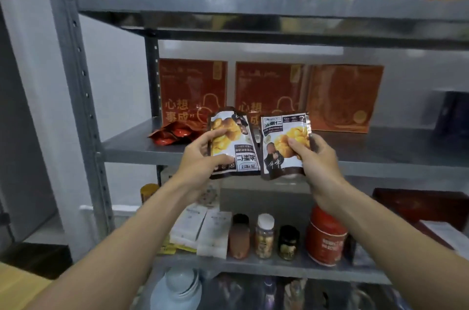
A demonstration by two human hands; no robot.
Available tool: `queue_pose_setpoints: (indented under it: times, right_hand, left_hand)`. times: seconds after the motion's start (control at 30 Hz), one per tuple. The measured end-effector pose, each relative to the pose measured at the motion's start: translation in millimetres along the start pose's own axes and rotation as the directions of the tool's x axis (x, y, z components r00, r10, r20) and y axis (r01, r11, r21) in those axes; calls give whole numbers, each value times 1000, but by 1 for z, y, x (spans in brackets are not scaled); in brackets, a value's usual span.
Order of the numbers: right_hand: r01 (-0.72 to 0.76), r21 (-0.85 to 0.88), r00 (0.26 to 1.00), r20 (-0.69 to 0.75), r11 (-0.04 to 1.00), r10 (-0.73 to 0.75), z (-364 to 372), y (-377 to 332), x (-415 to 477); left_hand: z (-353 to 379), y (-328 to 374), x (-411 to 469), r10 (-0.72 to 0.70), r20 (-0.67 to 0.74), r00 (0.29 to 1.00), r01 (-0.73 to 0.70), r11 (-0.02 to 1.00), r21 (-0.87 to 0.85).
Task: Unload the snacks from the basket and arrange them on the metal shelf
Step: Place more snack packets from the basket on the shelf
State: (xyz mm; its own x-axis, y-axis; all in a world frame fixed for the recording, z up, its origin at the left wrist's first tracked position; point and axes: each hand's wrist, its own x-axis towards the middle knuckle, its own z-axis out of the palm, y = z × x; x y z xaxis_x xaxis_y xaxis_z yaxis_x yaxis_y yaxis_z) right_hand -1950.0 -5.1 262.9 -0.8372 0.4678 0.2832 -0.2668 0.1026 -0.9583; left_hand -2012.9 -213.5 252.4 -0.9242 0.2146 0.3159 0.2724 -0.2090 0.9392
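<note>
- Both pouches are held up in the air in front of the middle tier [380,147] of the metal shelf [73,86]. Neither touches the board. The basket is out of view.
- Left hand [200,157]: the fingers curl round the left edge of the left chestnut pouch [231,142] and the thumb presses the lower front. It is a firm pinch.
- Right hand [314,155]: the thumb lies across the front of the right chestnut pouch [281,142], with the fingers wrapped behind its right edge.
- The hands hold the outer edges, so the printed faces stay exposed to the person. My guess is that this is for checking labels and orientation before setting the pouches down.
- The left pouch's print reads upside down and the right one's reads upright, so the left probably needs flipping so the two match.
- The two pouches are side by side with their inner edges close. I cannot tell whether they touch.
- Look: these are flat, glossy foil pouches, white-faced with dark borders. Each shows yellow kernels and a small figure, and the tops are crimped. They are the same product, and they look light and slightly crinkled.
- Three red gift boxes [193,91] stand upright along the back of the tier, which leaves the front strip bare, a likely landing spot.
- Small red wrappers [172,136] lie at the tier's left end, just beside the left pouch in view.
- On the tier below are jars [265,236] and a red tin [326,236]. The tier above is packed with bags.
</note>
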Motion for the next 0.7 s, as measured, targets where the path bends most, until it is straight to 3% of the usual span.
queue_pose_setpoints:
  times: [0.3, 0.5, 0.7]
  right_hand:
    - [-47, -56, 994, -103, 997, 41, 2, 6, 149]
    - [-151, -84, 988, 10, 985, 153, 20, 23, 204]
    - [-290, -230, 949, 55, 929, 310, 23, 36, 216]
  left_hand:
    - [20, -24, 157, -25, 6, 1000, 25, 999, 30]
    - [27, -42, 197, -73, -1, 997, 73, 988, 138]
    - [33, -60, 201, -106, 37, 994, 93, 958, 270]
